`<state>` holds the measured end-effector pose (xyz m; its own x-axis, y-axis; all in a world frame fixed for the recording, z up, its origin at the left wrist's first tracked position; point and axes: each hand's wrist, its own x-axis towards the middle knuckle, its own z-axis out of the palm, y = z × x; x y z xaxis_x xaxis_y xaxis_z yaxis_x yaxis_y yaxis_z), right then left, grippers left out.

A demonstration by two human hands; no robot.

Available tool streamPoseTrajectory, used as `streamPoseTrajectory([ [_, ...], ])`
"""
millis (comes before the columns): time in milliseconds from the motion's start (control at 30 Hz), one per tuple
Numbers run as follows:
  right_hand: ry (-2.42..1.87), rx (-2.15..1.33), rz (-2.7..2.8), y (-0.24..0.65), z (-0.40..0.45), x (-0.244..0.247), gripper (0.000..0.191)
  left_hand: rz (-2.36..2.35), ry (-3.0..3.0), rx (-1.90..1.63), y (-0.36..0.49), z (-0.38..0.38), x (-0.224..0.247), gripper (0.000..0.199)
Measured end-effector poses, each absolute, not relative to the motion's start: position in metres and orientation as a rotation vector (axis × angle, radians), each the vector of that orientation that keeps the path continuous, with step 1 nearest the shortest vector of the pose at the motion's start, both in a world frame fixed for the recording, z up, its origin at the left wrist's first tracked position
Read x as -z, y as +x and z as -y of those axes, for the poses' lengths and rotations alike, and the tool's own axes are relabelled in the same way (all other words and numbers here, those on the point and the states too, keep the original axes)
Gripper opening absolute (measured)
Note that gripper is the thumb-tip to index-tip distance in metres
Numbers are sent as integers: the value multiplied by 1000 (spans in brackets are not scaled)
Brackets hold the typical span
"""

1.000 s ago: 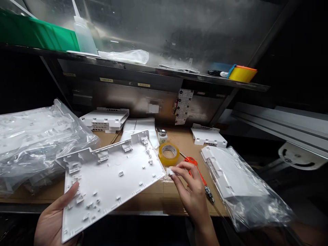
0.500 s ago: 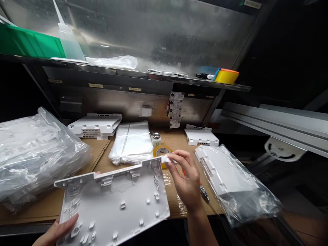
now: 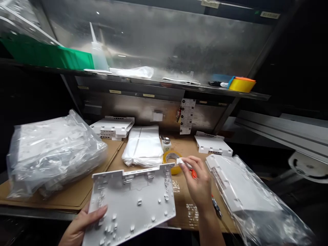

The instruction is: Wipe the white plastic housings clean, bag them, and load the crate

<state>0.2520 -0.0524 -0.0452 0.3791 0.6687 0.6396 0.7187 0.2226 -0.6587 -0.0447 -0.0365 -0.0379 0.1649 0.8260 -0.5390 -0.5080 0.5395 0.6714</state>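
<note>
My left hand (image 3: 83,223) grips the lower left edge of a white plastic housing panel (image 3: 147,191), thumb on its inner face. Clips and posts stand up from that face, which is tilted towards me. Just off the panel's upper right corner, my right hand (image 3: 200,181) pinches a small white folded piece (image 3: 180,161), perhaps a wipe; its material is hard to make out. Behind that hand lie a roll of yellow tape (image 3: 167,156) and a small white bottle with a metal top (image 3: 166,143). A tool with red handles (image 3: 194,174) is partly hidden by my right wrist.
Bagged white panels (image 3: 55,150) are piled at the left, and another bagged panel (image 3: 246,188) lies at the right. A stack of clear bags (image 3: 143,143) sits mid-table, between white housings (image 3: 114,127) and another housing (image 3: 214,144). Small clear dots on sheets (image 3: 192,215) lie near the front.
My right hand with the white piece has come away from the panel's upper right corner, leaving a small gap. The camera view has shifted, so the scene sits further right.
</note>
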Motion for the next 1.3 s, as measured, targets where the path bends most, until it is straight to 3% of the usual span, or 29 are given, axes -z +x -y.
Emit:
streamPoseTrajectory([
  [133, -1236, 94, 1354, 215, 51, 21, 19, -1001, 484, -1083, -11, 42, 21, 123],
  [300, -995, 151, 1476, 164, 52, -11, 27, -822, 756, -1259, 24, 46, 19, 70],
  [500, -1084, 194, 1440, 177, 45, -3, 25, -804, 975, -1289, 33, 45, 23, 53],
  [833, -1202, 38, 1370, 195, 29, 14, 16, -749, 851, -1236, 33, 43, 22, 63],
  [967, -1734, -25, 1187, 248, -9, 55, 36, -783, 628, -1196, 14, 42, 16, 83],
  [1133, -2054, -143, 1265, 281, -47, 103, 24, -924, 490, -1130, -5, 40, 7, 108],
  [1300, -2154, -101, 1324, 303, -25, 117, 55, -854, 384, -1168, -25, 33, 9, 103],
])
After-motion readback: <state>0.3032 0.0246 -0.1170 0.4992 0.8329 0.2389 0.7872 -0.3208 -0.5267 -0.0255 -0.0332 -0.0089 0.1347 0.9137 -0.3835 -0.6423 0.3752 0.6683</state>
